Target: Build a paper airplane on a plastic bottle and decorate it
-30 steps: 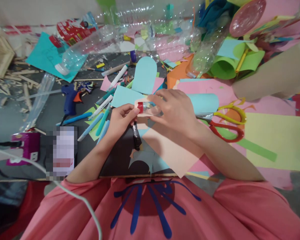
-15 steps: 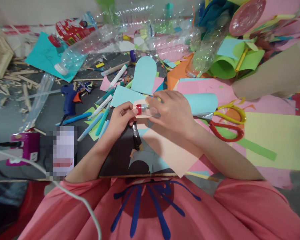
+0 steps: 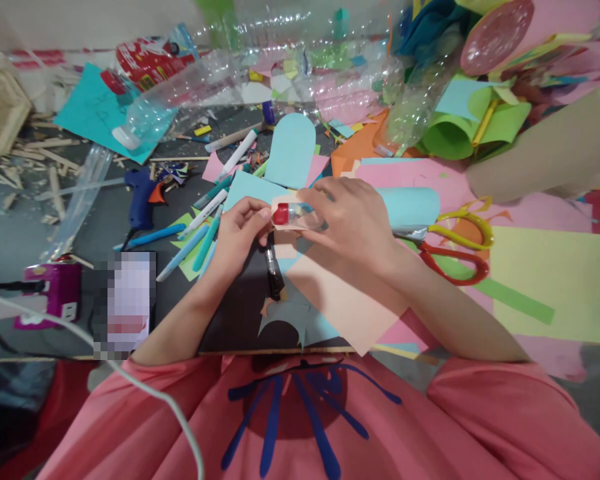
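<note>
Between my hands is a small clear bottle with a red cap, lying sideways against a small piece of peach paper. My left hand is closed, thumb and fingertips pinching the paper's left edge beside the cap. From the right, my right hand curls its fingers over the clear end of the bottle and the paper; its palm is hidden. Just below lies a black pen-like tool with a silver collar. A larger peach sheet is under my right forearm.
Scissors with yellow and red handles lie at right near a rolled blue paper. Several markers, a blue glue gun and a phone are at left. Plastic bottles line the back. A white cable crosses the lower left.
My left hand has shifted slightly left off the red cap, so more of the cap shows. My right hand stays over the bottle with a small shift right.
</note>
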`<state>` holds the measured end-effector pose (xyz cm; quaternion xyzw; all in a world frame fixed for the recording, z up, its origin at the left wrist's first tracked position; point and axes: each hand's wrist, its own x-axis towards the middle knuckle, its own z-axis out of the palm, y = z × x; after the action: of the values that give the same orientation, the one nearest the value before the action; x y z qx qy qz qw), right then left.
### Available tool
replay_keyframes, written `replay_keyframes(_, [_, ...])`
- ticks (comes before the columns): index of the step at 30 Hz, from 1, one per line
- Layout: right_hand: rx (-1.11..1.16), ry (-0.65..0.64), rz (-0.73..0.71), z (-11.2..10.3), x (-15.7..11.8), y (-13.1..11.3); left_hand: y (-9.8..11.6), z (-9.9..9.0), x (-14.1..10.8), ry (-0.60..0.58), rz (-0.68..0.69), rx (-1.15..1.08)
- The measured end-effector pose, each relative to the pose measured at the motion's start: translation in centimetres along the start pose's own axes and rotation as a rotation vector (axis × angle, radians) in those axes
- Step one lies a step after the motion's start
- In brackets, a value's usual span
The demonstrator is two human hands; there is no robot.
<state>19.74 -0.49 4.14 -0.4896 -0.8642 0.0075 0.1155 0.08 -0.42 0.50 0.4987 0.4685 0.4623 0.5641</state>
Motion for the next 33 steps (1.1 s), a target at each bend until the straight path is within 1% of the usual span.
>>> replay_keyframes(4, [0.0, 0.004, -0.005, 0.1, 0.0, -0.1, 0.4, 0.2, -0.1, 0.013, -0.024, 0.117])
replay_keyframes(6, [-0.013, 0.007, -0.004, 0.1, 0.0, -0.1, 0.5, 0.4, -0.2, 0.025, -0.01, 0.18])
replay_keyframes(10, [-0.025, 0.017, -0.005, 0.0, 0.0, -0.1, 0.4, 0.3, -0.5, 0.034, 0.069, 0.352])
replay_keyframes(14, [-0.011, -0.001, -0.009, 0.1, -0.1, -0.2, 0.4, 0.0, -0.8, 0.042, 0.205, 0.601])
replay_keyframes(16, [-0.019, -0.007, -0.015, 0.2, -0.1, -0.2, 0.5, 0.0, -1.0, 0.028, 0.273, 0.696])
replay_keyframes(18, [-0.035, -0.007, -0.021, 0.3, -0.1, -0.3, 0.6, 0.0, -1.2, -0.001, 0.309, 0.761])
replay_keyframes(21, [-0.051, -0.003, -0.027, 0.5, -0.1, -0.4, 0.7, 0.1, -1.4, -0.02, 0.334, 0.813])
replay_keyframes(24, [-0.052, 0.003, -0.027, 0.6, -0.1, -0.4, 0.6, 0.1, -1.5, -0.014, 0.347, 0.837])
replay_keyframes(29, [-0.048, 0.015, -0.023, 0.8, -0.1, -0.4, 0.5, 0.1, -1.6, -0.015, 0.306, 0.821])
replay_keyframes(33, [-0.044, 0.017, -0.021, 0.8, -0.1, -0.4, 0.4, 0.0, -1.5, -0.022, 0.288, 0.858])
